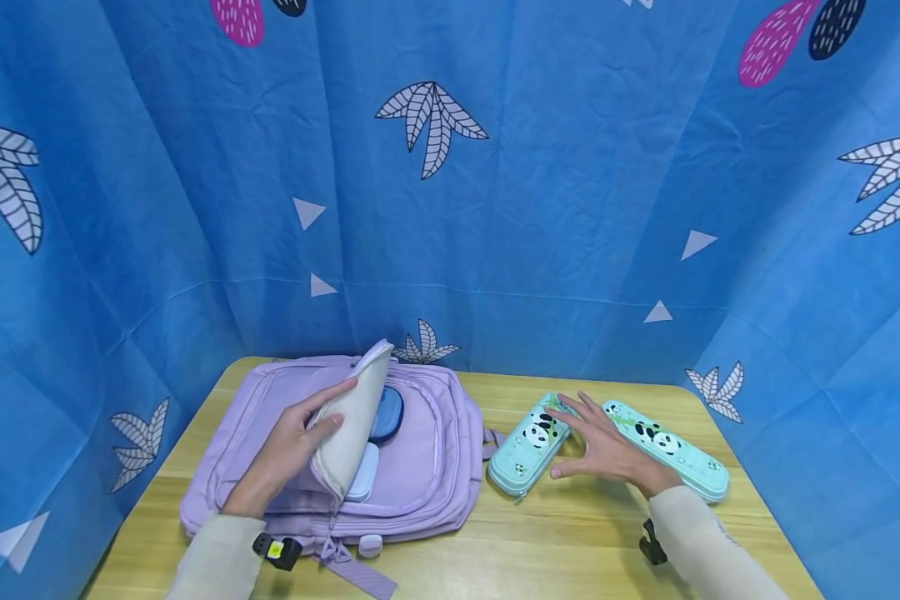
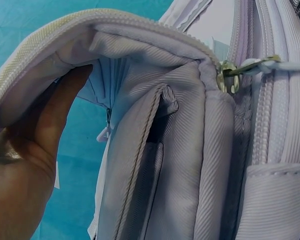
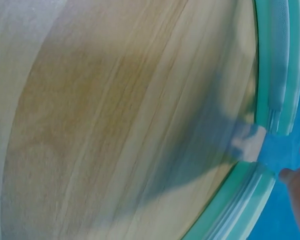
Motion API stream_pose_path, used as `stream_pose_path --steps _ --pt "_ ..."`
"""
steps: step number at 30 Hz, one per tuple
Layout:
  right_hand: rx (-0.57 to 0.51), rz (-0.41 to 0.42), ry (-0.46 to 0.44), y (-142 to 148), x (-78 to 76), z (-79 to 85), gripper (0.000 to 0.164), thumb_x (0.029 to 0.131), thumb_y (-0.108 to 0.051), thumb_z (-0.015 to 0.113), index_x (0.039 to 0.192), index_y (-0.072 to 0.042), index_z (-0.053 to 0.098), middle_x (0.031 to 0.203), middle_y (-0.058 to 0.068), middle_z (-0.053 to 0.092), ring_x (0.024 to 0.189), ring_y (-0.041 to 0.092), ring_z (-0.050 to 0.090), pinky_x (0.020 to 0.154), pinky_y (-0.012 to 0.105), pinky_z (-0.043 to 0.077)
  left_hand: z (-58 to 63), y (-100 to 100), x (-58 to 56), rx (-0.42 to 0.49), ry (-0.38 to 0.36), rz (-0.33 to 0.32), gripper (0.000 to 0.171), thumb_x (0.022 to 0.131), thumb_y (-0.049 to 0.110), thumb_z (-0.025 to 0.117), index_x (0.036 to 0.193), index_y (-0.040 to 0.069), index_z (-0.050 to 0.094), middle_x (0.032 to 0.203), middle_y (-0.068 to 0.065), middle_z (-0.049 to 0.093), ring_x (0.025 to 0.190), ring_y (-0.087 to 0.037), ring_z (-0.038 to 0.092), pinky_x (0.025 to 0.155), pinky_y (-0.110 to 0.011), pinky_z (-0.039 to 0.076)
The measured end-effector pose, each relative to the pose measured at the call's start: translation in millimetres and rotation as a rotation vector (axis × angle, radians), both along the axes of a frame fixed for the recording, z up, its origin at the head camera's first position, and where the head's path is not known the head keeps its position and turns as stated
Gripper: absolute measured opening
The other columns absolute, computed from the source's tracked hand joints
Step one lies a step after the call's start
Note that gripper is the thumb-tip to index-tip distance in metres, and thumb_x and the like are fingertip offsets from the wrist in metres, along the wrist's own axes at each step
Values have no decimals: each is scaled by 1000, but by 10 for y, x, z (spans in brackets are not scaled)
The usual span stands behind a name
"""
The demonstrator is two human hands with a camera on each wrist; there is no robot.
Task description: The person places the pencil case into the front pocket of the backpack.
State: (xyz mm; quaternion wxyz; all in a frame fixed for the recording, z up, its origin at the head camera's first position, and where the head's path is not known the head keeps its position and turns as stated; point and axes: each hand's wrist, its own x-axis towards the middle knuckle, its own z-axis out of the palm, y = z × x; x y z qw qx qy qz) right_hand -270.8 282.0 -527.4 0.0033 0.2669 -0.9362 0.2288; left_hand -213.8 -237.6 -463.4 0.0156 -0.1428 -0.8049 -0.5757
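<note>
A lilac backpack [image 1: 251, 421] lies on the table with its front pocket unzipped. My left hand [image 1: 291, 442] holds the raised pocket flap [image 1: 354, 421], the thumb on its inner side in the left wrist view. In the pocket opening are a dark blue rounded item [image 1: 387, 414] and a pale blue one [image 1: 364, 473]; the flap partly hides both. My right hand [image 1: 598, 442] is spread over the table, its fingertips at the upper end of a mint panda pencil case [image 1: 521, 454]. A second mint panda pencil case [image 1: 682, 454] lies to the right, partly behind that hand.
The wooden table [image 1: 487, 558] carries the backpack and both cases. A lilac strap [image 1: 360, 575] hangs toward the front edge, beside a small white tag-like piece [image 1: 371, 546]. Blue patterned curtains [image 1: 540, 208] enclose the table at the back and sides.
</note>
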Motion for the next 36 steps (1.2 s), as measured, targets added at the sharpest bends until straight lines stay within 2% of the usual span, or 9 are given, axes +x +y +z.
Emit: stream_pose_path --steps 10,22,36 --pt "54 14 -34 -5 -12 -12 114 70 -53 99 165 -14 48 176 30 26 160 66 11 117 91 14 -9 -6 5 -7 -4 5 50 113 12 56 163 15 53 174 -17 41 160 -40 36 104 -10 43" --pt "92 20 -16 -84 -50 -30 116 70 -56 99 165 -15 48 176 29 28 160 64 15 119 88 18 -6 -4 2 3 -18 9 51 113 11 56 163 15 53 175 -17 40 160 -39 36 104 -11 44" --pt "65 49 -7 -145 -89 -72 112 72 -50 100 164 -13 48 175 30 28 158 67 17 114 92 21 -16 -21 3 -2 -5 9 51 112 10 56 163 16 53 174 -17 40 161 -39 35 105 -8 39"
